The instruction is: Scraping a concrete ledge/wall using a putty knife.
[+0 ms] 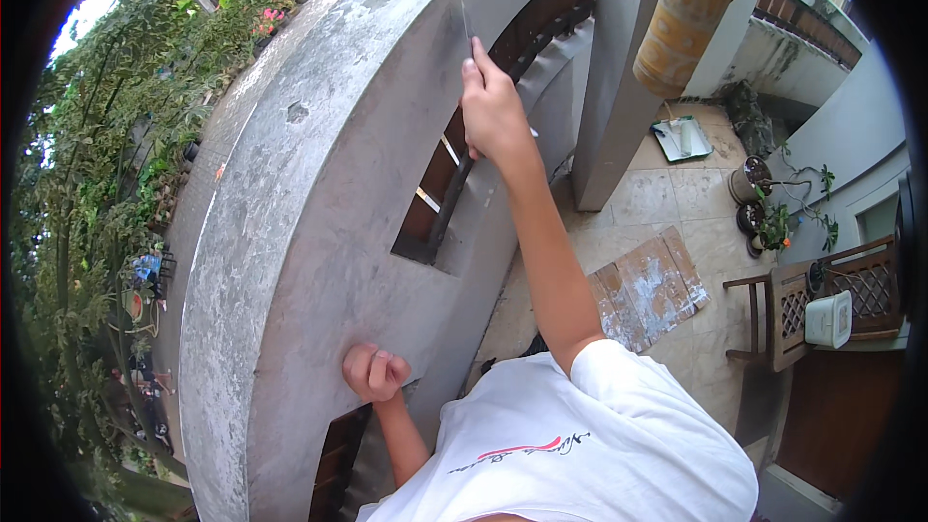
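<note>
My right hand [495, 111] reaches far forward along the grey plastered wall [338, 203]. Its fingers are wrapped round the handle of a thin-bladed scraper [466, 21], with the forefinger stretched along it. The blade shows nearly edge-on, pointing away from me close to the wall face; whether it touches is hard to tell. Nearer to me, my left hand [375, 373] is curled into a fist against the same wall, above a lower opening. Nothing shows in its fingers.
Slatted openings [425, 213] cut through the wall beside a grey post [619, 87]. A carved wooden piece [681, 19] hangs at upper right. On the tiled floor lie paint-stained cardboard [650, 285] and a roller tray [681, 139]. Potted plants [749, 181] and a wooden bench [788, 314] with a white bucket [828, 319] stand right.
</note>
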The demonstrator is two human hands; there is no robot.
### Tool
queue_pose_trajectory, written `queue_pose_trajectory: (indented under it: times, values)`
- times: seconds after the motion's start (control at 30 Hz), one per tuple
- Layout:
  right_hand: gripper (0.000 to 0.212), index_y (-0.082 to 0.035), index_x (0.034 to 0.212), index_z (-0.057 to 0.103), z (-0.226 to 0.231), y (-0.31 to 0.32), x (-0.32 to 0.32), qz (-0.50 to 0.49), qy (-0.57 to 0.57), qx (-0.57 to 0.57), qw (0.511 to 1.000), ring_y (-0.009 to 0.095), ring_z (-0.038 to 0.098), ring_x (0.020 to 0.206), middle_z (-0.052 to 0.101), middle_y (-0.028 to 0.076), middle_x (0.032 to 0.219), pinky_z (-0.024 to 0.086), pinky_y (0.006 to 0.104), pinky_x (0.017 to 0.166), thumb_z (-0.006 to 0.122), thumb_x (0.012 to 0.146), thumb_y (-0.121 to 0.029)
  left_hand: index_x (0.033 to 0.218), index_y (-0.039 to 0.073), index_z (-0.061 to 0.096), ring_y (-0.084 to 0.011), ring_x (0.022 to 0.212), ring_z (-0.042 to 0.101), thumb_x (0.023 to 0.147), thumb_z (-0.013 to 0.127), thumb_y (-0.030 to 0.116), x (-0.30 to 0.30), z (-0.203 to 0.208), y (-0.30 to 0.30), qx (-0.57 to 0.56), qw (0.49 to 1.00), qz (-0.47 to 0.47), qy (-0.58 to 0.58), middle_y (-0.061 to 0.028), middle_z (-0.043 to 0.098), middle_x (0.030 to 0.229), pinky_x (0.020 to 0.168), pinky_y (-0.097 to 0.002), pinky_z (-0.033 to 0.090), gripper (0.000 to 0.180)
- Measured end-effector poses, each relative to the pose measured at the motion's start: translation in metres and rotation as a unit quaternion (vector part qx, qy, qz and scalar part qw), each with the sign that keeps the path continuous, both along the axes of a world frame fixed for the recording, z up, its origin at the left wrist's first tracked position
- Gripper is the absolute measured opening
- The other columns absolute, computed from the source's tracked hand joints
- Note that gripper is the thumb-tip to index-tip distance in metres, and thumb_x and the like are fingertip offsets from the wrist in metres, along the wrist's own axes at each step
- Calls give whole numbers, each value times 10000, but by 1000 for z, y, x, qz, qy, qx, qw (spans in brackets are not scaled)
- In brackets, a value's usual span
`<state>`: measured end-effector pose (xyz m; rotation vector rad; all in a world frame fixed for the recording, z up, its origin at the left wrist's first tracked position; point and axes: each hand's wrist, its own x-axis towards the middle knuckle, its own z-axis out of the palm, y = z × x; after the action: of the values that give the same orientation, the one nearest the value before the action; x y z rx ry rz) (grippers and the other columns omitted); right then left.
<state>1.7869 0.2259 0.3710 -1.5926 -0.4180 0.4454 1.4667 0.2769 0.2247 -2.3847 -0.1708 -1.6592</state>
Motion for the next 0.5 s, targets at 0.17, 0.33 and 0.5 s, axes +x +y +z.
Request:
queue_pose_trajectory:
  times: [0.17, 0.33, 0.5]
  values:
    - [516, -70, 1468, 301, -19, -6, -40, 32, -11, -6, 999, 266, 622, 519, 673, 185, 796, 518, 360, 464, 322, 990, -262, 915, 66, 512, -259, 707, 562, 784, 520, 19, -4, -2, 1, -2, 1000, 4, -1, -109, 563, 857, 612, -354, 493, 140]
    - [522, -52, 1466, 293, 15, 18, -8, -29, 6, -24, 999, 274, 639, 555, 671, 211, 871, 546, 368, 529, 312, 988, -259, 916, 66, 514, -263, 690, 562, 779, 518, 17, 3, -1, 0, -2, 1000, -19, -6, -110, 562, 851, 607, -359, 500, 145]
    - [518, -58, 1468, 303, 0, 4, 21, -14, -9, -3, 1000, 181, 541, 438, 572, 107, 646, 513, 347, 443, 337, 990, -256, 919, 71, 518, -252, 670, 557, 768, 517, 18, 3, 0, 2, 3, 1000, -18, -7, -103, 556, 847, 585, -358, 510, 159]
